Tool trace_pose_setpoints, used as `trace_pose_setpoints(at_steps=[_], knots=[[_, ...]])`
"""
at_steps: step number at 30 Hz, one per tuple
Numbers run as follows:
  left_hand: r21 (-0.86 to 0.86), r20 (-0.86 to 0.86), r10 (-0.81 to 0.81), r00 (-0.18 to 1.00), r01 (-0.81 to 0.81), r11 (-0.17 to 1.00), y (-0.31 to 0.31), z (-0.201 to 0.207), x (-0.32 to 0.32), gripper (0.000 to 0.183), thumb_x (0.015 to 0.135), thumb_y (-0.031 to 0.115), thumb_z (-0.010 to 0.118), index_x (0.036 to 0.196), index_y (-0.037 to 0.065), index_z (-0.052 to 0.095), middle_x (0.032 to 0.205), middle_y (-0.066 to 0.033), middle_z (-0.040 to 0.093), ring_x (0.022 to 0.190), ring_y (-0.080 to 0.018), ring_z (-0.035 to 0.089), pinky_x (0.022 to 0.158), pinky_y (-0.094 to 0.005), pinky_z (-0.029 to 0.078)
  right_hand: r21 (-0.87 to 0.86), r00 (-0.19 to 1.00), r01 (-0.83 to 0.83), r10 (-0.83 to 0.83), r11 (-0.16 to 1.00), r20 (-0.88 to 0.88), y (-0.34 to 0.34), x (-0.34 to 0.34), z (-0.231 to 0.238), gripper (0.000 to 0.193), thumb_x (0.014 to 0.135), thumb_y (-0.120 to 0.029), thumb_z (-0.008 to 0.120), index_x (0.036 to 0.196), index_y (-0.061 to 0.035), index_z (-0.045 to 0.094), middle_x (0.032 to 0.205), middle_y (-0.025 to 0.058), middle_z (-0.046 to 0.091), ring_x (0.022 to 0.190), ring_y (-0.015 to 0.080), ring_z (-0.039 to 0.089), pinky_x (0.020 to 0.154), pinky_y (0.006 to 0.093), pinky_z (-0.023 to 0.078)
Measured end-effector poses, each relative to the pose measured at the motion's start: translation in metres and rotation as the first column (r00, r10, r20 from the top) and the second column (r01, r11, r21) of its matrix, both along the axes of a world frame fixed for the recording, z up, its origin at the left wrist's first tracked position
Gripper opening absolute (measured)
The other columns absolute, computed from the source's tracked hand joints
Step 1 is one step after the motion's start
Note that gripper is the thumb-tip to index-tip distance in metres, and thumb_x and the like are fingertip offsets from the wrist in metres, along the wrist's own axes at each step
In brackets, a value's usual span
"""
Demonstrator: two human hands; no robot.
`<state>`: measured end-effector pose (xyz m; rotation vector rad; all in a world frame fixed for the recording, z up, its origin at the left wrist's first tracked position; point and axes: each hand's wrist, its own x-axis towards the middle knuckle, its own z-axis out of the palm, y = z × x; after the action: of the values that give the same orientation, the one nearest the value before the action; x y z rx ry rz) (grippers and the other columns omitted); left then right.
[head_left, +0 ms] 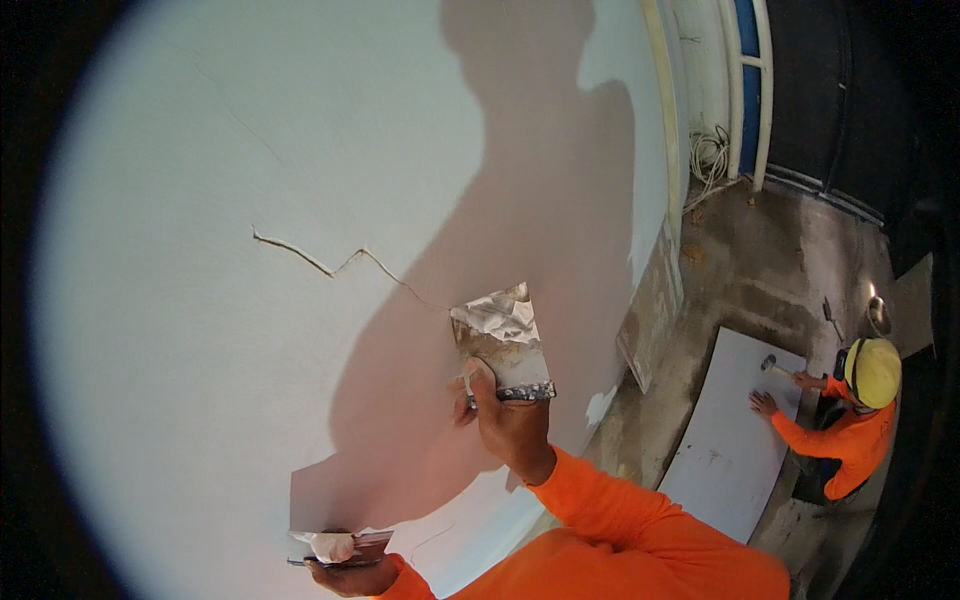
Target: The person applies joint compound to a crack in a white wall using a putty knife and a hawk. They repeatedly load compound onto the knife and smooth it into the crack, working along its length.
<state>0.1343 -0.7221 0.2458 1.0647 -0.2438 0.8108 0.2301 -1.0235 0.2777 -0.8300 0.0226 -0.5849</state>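
My right hand [515,425] grips a broad putty knife [515,365], its metal blade streaked with grey-white filler and its edge pointing up at the wall. The blade's upper left corner is at the lower right end of a zigzag crack [362,250] in the pale wall [200,380]. Whether the blade touches the wall, I cannot tell. Lower left, my left hand [360,577] is closed around a thin flat metal plate [375,541] bearing a lump of whitish putty [331,546]. Most of that hand's fingers are hidden beneath the plate.
At right, a co-worker in an orange top and yellow helmet [873,373] crouches over a white board [730,430] with a hammer [770,364]. A panel [650,320] leans by the wall. Coiled cable [710,155] hangs near pipes [762,100]. My shadow darkens the wall.
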Motion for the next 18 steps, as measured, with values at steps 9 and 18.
trace_pose_setpoints(at_steps=[9,18], knots=[[-0.122,0.021,0.021,1.000,-0.018,0.992,-0.057,0.026,0.003,0.033,0.099,0.036,0.048,0.093,0.006,0.060,0.088,-0.0068,0.061,0.079,-0.0227,0.059,0.078,-0.0385,0.051,-0.151,0.999,0.032,-0.037,0.988,-0.030,0.013,-0.004,-0.012,0.017,0.099,-0.013,0.065,0.097,0.0025,0.070,0.071,0.0072,0.071,0.055,0.0134,0.067,0.050,0.0287,0.054],[-0.183,-0.103,0.325,0.940,-0.339,0.923,-0.053,0.021,-0.002,0.034,0.102,0.037,0.042,0.092,0.008,0.057,0.084,-0.0029,0.057,0.079,-0.0192,0.056,0.080,-0.0399,0.048,-0.472,0.976,0.218,-0.195,0.855,0.097,-0.030,0.000,-0.027,0.013,0.096,-0.012,0.069,0.097,-0.0006,0.074,0.064,0.0077,0.068,0.056,0.0127,0.066,0.051,0.0306,0.052]])
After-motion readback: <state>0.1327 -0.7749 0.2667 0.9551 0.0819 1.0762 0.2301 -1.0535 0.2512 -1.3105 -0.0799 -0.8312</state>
